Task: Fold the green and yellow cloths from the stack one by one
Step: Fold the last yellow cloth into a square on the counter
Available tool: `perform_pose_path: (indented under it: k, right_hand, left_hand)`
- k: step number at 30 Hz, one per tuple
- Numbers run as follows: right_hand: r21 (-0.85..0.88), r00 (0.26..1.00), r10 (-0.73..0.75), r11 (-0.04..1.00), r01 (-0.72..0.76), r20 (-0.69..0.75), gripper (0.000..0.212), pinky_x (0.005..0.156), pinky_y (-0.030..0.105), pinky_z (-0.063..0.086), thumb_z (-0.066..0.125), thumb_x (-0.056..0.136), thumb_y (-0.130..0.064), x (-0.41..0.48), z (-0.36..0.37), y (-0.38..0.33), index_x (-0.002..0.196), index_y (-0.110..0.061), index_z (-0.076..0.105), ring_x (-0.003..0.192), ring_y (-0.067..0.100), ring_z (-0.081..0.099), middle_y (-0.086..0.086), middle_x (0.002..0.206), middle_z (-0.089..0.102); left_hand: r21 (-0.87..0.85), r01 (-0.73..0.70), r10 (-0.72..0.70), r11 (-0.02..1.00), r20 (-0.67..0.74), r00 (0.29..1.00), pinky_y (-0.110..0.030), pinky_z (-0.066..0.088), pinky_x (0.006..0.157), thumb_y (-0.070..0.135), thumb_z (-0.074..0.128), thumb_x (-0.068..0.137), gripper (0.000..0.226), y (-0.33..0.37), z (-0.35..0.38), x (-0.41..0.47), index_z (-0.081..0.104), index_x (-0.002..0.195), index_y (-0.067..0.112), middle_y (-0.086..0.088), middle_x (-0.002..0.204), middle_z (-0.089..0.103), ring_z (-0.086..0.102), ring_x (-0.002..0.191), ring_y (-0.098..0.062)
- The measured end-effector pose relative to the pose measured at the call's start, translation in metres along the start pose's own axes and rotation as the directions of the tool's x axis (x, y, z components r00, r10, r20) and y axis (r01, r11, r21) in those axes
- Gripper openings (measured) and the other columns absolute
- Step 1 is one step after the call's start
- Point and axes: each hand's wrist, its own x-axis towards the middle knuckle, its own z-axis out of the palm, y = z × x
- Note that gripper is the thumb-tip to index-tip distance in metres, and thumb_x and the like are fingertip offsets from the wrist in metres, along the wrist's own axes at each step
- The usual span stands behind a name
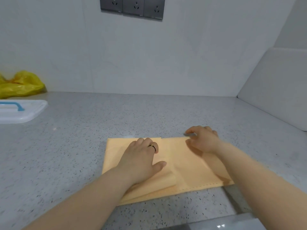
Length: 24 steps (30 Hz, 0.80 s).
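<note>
The speckled grey bench (69,146) fills the lower half of the view and meets a pale tiled wall (149,55). A white board (279,83) leans in the far right corner.

The yellow cloth (187,170) lies flat on the near middle of the bench. It is partly folded, with a doubled layer on its left half and a stitched hem along the near right edge. No green cloth and no stack are in view.

The left hand (141,161) lies palm down on the doubled part, with straight fingers pressing it flat and a dark ring (152,146) on one finger. The right hand (204,140) is at the far right corner of the cloth. Its fingers (191,130) are curled and seem to pinch that corner, though blur softens the detail.

A crumpled yellow bag (21,85) sits far left against the wall. Just in front of it is a white lid (25,112) with a blue handle. A row of grey sockets (132,7) is set high on the wall.

Risks:
- If the corner is pulled over while the left palm eases off, the lower layers may slide and the edges will not line up.
- A pinch that catches only one layer would leave a skewed fold.

No brand, label or writing can be read anywhere.
</note>
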Motion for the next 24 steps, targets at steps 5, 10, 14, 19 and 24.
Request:
perform_pose_path:
  k: [5, 10, 14, 19, 24]
  right_hand:
    - [0.004, 0.995, 0.057, 0.998, -0.057, 0.088, 0.017, 0.100, 0.030, 0.018, 0.054, 0.084, -0.026, 0.015, -0.011, 0.025, 0.100, -0.033, 0.055, 0.110, 0.010, 0.047, -0.012, 0.113, 0.057]
    - [0.074, 0.949, 0.106, 0.988, -0.134, 0.297, 0.011, 0.089, 0.026, 0.038, 0.055, 0.087, -0.023, 0.015, -0.031, 0.045, 0.097, -0.019, 0.054, 0.099, 0.016, 0.051, -0.001, 0.104, 0.054]
    - [0.325, 0.952, 0.078, 0.929, -0.177, 0.295, 0.016, 0.080, 0.031, 0.041, 0.051, 0.089, -0.010, 0.010, -0.046, 0.051, 0.097, 0.003, 0.058, 0.090, 0.025, 0.055, 0.016, 0.099, 0.059]
    - [0.507, 0.891, -0.035, 0.832, -0.225, 0.453, 0.013, 0.063, 0.025, 0.049, 0.047, 0.092, -0.008, 0.006, -0.073, 0.034, 0.087, -0.008, 0.058, 0.073, 0.019, 0.061, 0.006, 0.079, 0.065]
    - [0.625, 0.907, -0.149, 0.767, -0.144, 0.393, 0.015, 0.046, 0.016, 0.051, 0.047, 0.092, -0.012, 0.002, -0.108, -0.023, 0.083, -0.009, 0.058, 0.052, 0.005, 0.064, -0.003, 0.061, 0.066]
  left_hand:
    - [0.027, -0.024, 0.020, 0.999, 0.158, 0.987, -0.023, -0.015, 0.107, 0.061, 0.026, 0.089, 0.072, -0.007, 0.013, 0.004, 0.005, 0.148, 0.025, 0.006, 0.155, -0.008, -0.014, 0.141, -0.008]
    - [0.090, -0.031, 0.002, 0.995, 0.312, 0.950, -0.029, -0.015, 0.110, 0.071, 0.025, 0.083, 0.085, -0.006, 0.010, 0.008, -0.009, 0.146, 0.025, 0.003, 0.154, -0.019, -0.021, 0.140, -0.012]
    - [0.094, -0.013, -0.020, 0.995, 0.348, 0.937, -0.031, -0.014, 0.111, 0.077, 0.032, 0.076, 0.096, -0.005, 0.009, 0.009, -0.010, 0.146, 0.026, 0.002, 0.153, -0.020, -0.022, 0.140, -0.013]
    - [0.089, -0.020, -0.013, 0.996, 0.352, 0.936, -0.031, -0.015, 0.109, 0.083, 0.033, 0.069, 0.105, -0.007, 0.011, 0.010, -0.012, 0.145, 0.026, 0.002, 0.153, -0.020, -0.022, 0.140, -0.013]
    - [0.075, -0.031, 0.003, 0.997, 0.348, 0.938, -0.030, -0.016, 0.108, 0.081, 0.036, 0.070, 0.105, -0.006, 0.011, 0.012, -0.009, 0.146, 0.025, 0.002, 0.154, -0.018, -0.021, 0.140, -0.013]
